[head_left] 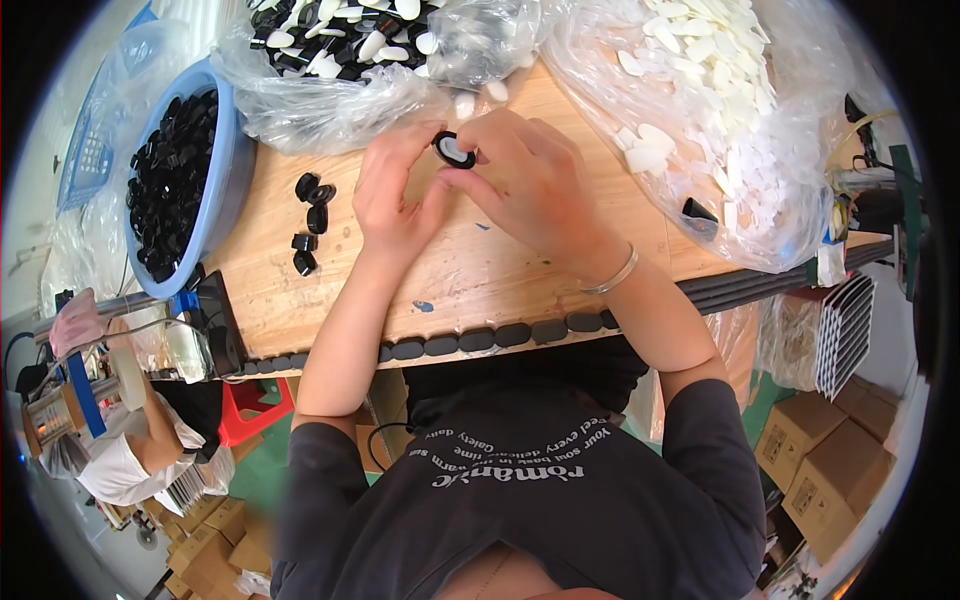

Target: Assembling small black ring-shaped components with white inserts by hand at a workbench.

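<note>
Above the wooden table [470, 280], a small black cap [441, 152] is held between my two hands. A pale, rounded piece [457, 151] shows in its opening. My left hand [392, 190] is closed, its fingertips at the cap's left side. From the right, my right hand [535, 180] pinches the cap with thumb and forefinger; its other fingers are curled, and what lies under them is hidden. Left of my left hand, several loose black caps [317, 218] lie on the wood.
A blue basin [232, 165] full of black caps stands at the left. Behind my hands lies a clear bag [330, 115] of black caps and white pieces. Another clear bag [600, 90] at the right holds white flat pieces. A co-worker [140, 450] is at the far left.
</note>
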